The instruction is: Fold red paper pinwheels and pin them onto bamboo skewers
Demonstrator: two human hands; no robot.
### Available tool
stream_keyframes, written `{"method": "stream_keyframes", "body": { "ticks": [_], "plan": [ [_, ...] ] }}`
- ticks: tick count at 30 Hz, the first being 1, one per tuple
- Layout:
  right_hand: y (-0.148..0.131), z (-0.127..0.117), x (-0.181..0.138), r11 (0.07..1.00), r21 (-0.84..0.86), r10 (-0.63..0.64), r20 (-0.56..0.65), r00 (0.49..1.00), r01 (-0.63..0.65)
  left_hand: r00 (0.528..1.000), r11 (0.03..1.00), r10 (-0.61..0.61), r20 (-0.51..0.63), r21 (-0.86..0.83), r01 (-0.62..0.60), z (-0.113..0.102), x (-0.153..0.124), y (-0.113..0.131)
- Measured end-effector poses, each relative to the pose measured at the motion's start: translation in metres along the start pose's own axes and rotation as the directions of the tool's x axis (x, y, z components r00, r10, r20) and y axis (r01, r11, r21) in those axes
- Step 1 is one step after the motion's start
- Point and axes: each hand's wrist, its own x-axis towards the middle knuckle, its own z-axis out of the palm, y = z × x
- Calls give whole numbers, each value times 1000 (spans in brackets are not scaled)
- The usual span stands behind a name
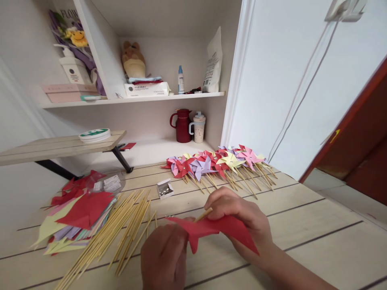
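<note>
A red paper pinwheel (208,228) is held between my two hands above the table, its blades partly folded and fanned out. My right hand (242,215) is closed on its far side, thumb and fingers pinching the paper. By the right fingertips shows the end of a thin wooden stick (203,214), crossing behind the paper. Lower and closer to me, my left hand (165,255) is curled with its fingers pressed together at the pinwheel's left edge; exactly what those fingertips grip, paper or stick, is hidden.
Finished pinwheels (208,163) on sticks lie in a heap at the back. A small open box (165,188) holds shiny metal bits. Loose wooden sticks (105,233) and cut paper sheets (87,211) lie at left, near a raised wooden stand (60,146). A red jug (183,127) stands behind.
</note>
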Motion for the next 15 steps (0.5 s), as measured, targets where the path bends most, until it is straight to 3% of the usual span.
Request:
{"method": "stream_keyframes", "body": {
  "ticks": [7,15],
  "plan": [
    [-3,1,-1,1000,29,-1,-22,1000,2,983,973,169,73,144,-178,-12,12,2],
    [-3,2,-4,996,85,27,-51,998,-23,985,976,155,75,142,-165,-8,8,-1]
  ]
}}
